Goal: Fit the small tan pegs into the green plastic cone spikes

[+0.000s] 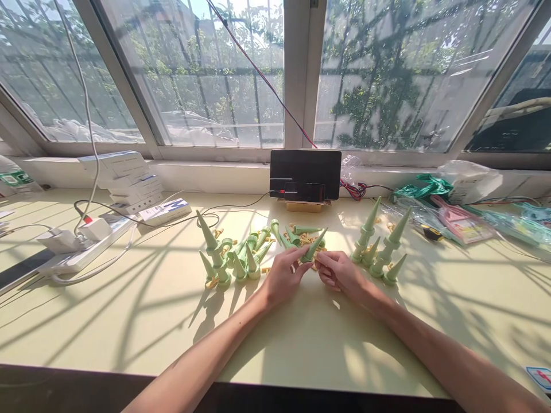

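Note:
My left hand (284, 274) and my right hand (340, 272) meet at the middle of the pale yellow table (301, 338). Both pinch one green cone-shaped spike (313, 248), its tip pointing up and to the right. A small tan piece seems to sit between the fingers of my right hand. Behind the hands lies a loose pile of green spikes and tan pieces (293, 235). Left of the hands several green spikes stand upright in a group (224, 261). To the right stands another group of upright green spikes (381, 246).
A dark tablet (305, 172) leans on a wooden stand at the window sill, with red and black wires beside it. A white power strip with plugs (81, 244) and stacked white boxes (129, 180) lie at left. Plastic bags and packets (456, 215) lie at right.

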`<state>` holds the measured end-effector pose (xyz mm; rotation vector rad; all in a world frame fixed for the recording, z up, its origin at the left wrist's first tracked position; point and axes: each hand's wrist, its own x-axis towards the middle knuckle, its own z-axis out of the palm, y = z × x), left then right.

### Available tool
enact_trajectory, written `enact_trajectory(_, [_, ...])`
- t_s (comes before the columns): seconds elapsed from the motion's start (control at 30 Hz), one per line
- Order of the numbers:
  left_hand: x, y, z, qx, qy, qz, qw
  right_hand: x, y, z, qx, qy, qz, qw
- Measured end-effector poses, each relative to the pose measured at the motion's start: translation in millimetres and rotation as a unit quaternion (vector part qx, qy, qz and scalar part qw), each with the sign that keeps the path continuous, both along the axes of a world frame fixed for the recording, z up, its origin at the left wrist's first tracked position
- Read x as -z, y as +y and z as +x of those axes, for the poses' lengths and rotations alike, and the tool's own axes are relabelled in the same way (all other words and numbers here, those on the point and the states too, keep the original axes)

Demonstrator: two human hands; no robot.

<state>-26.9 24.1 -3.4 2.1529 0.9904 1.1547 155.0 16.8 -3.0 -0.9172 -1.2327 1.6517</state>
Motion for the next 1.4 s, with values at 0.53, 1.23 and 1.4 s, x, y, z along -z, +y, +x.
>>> enact_trajectory(0.53, [0.4, 0.1, -2.1, 0.01, 0.02, -0.021, 1.0, 2.7, -3.1, 1.9, 0.028, -0.179, 0.174, 0.968])
enact_trajectory(1.23, [-0.7, -0.8, -1.1, 0.01, -0.006, -0.037, 0.999, 4.9, -2.9, -0.7, -0.008, -0.12, 0.113, 0.986])
enact_trajectory(1.4, [-2.9, -2.2, -0.9, -0.002, 0.011, -0.039, 0.999, 5.6, -5.1, -0.5, 0.049, -0.215, 0.212, 0.952])
